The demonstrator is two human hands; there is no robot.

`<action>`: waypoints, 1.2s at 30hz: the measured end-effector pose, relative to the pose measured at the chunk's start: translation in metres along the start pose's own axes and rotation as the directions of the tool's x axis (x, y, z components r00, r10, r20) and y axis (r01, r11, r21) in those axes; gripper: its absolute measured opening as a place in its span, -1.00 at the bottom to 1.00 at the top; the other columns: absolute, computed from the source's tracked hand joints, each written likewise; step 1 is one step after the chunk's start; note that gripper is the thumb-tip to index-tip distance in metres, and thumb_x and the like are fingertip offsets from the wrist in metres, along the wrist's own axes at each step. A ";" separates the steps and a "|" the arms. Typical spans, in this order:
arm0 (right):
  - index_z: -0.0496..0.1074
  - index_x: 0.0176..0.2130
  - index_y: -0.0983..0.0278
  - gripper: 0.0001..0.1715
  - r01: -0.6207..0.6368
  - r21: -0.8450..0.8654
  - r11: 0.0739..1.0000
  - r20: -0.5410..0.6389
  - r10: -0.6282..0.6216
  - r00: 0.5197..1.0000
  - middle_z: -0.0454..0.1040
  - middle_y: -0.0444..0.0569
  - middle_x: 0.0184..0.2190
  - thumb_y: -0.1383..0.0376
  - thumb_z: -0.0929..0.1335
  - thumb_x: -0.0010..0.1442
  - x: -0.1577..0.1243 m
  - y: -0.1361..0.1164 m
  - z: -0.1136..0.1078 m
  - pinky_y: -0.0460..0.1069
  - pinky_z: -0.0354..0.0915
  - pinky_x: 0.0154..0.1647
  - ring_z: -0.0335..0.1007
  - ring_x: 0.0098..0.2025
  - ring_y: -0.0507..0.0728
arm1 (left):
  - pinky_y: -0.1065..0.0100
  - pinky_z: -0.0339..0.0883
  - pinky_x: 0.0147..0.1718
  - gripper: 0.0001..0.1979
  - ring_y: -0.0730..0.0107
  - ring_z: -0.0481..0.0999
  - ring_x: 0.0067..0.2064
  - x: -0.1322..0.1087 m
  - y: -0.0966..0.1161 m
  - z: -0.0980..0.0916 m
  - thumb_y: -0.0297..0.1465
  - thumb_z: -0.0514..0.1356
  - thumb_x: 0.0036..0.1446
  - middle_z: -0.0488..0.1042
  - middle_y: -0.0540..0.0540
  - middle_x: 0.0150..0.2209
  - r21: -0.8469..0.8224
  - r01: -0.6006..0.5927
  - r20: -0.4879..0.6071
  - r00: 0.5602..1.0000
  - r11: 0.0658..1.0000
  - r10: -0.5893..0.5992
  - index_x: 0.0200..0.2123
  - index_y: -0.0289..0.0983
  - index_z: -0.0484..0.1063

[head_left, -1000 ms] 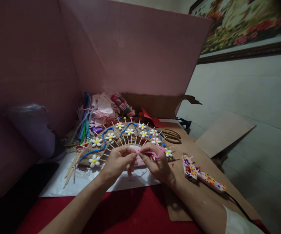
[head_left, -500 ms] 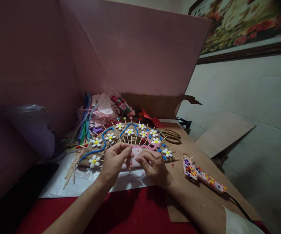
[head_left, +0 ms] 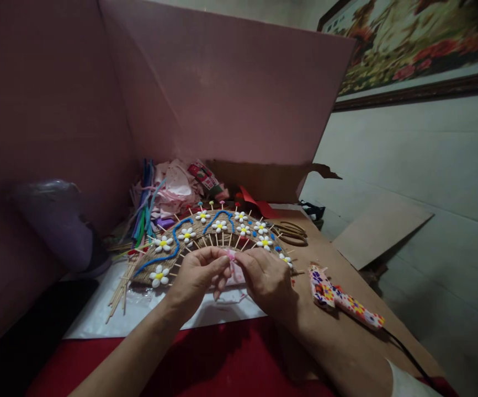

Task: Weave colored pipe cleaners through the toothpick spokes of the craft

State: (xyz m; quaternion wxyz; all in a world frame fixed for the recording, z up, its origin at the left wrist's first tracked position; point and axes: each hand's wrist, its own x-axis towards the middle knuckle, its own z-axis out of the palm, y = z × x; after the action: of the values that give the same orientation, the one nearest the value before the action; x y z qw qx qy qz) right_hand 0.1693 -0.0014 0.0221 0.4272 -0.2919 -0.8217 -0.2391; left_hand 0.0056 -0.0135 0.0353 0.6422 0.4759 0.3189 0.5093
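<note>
A pink pipe cleaner (head_left: pixel 231 255) is pinched between both hands, and only a short piece shows at the fingertips. My left hand (head_left: pixel 201 273) grips it from the left with thumb and forefinger. My right hand (head_left: pixel 266 275) closes on it from the right, back of the hand up, hiding the rest. Just behind the hands lies a fan-shaped piece wound with brown twine (head_left: pixel 193 237). White flowers with yellow centres (head_left: pixel 187 235), a wavy blue pipe cleaner (head_left: pixel 176 242) and small blue dots decorate it. Thin wooden sticks poke out along its edges.
Scissors (head_left: pixel 291 232) lie right of the fan. A flower-patterned glue gun (head_left: pixel 342 298) with a black cord rests on the brown board (head_left: pixel 371 281). Coloured pipe cleaners (head_left: pixel 145 204) and pink fabric (head_left: pixel 176 184) are piled behind. Wooden sticks (head_left: pixel 120 292) stick out at left.
My right hand has moved left, up against my left fingertips. The pink pipe cleaner, which curved up over the fan's right side, is now mostly hidden by the hands.
</note>
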 end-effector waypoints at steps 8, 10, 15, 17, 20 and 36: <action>0.43 -0.21 0.36 -0.79 0.011 -0.026 1.000 -0.027 -0.012 1.000 0.46 0.01 -0.43 0.43 0.24 0.19 0.001 -0.001 -0.002 -0.04 0.17 -0.39 0.29 -0.39 0.08 | 0.51 0.24 -0.76 -0.80 0.56 0.33 -0.68 0.003 -0.004 -0.004 -0.31 0.28 -0.02 0.44 -0.01 -0.57 0.089 -0.032 -0.011 0.999 0.996 0.033 -0.42 -0.35 0.42; 0.44 -0.21 0.34 -0.79 0.013 -0.025 1.000 -0.034 -0.014 0.999 0.46 0.00 -0.43 0.43 0.25 0.19 0.000 0.000 -0.001 -0.04 0.15 -0.41 0.28 -0.41 0.07 | 0.51 0.22 -0.76 -0.81 0.57 0.32 -0.69 0.003 -0.005 -0.004 -0.32 0.28 -0.03 0.44 -0.01 -0.58 0.088 -0.034 -0.017 0.999 0.996 0.035 -0.43 -0.35 0.42; 0.42 -0.18 0.33 -0.79 -0.035 0.054 0.998 -0.009 0.035 0.999 0.46 0.01 -0.39 0.42 0.25 0.19 -0.001 0.000 0.001 -0.04 0.19 -0.36 0.33 -0.36 0.08 | 0.55 0.11 -0.81 -0.79 0.61 0.26 -0.72 0.002 -0.001 0.000 -0.33 0.30 -0.07 0.38 0.03 -0.62 -0.019 0.007 -0.032 0.999 1.000 -0.008 -0.51 -0.35 0.37; 0.40 -0.19 0.33 -0.81 -0.095 0.133 0.987 0.016 0.093 0.996 0.45 0.01 -0.38 0.41 0.24 0.21 -0.002 0.000 0.002 -0.04 0.23 -0.31 0.34 -0.32 0.09 | 0.58 0.07 -0.82 -0.79 0.63 0.23 -0.73 0.001 0.002 0.002 -0.35 0.31 -0.11 0.35 0.06 -0.64 -0.066 0.024 -0.053 0.998 0.998 -0.028 -0.51 -0.34 0.36; 0.38 -0.22 0.31 -0.82 -0.149 0.195 0.970 0.046 0.142 0.989 0.44 -0.01 -0.40 0.40 0.22 0.22 -0.004 -0.002 0.003 -0.05 0.24 -0.29 0.35 -0.32 0.08 | 0.60 0.03 -0.81 -0.77 0.66 0.21 -0.73 0.000 0.003 0.004 -0.35 0.33 -0.15 0.32 0.08 -0.65 -0.099 0.012 -0.100 0.995 0.995 -0.022 -0.51 -0.35 0.35; 0.37 -0.36 0.30 -0.86 -0.108 0.445 0.889 0.099 0.071 0.993 0.42 -0.07 -0.47 0.43 0.24 0.15 -0.003 -0.001 0.001 -0.09 0.21 -0.41 0.31 -0.44 0.02 | 0.54 0.05 -0.66 -0.91 0.60 0.20 -0.62 0.001 0.001 -0.006 -0.45 0.22 -0.08 0.33 0.03 -0.64 0.575 -0.261 0.138 0.965 0.776 0.223 -0.58 -0.32 0.43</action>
State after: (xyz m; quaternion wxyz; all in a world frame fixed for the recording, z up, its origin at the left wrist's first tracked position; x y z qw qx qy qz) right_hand 0.1691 -0.0021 0.0185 0.4601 -0.2321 -0.8569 -0.0109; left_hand 0.0005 -0.0113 0.0340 0.4021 0.7035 0.3769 0.4487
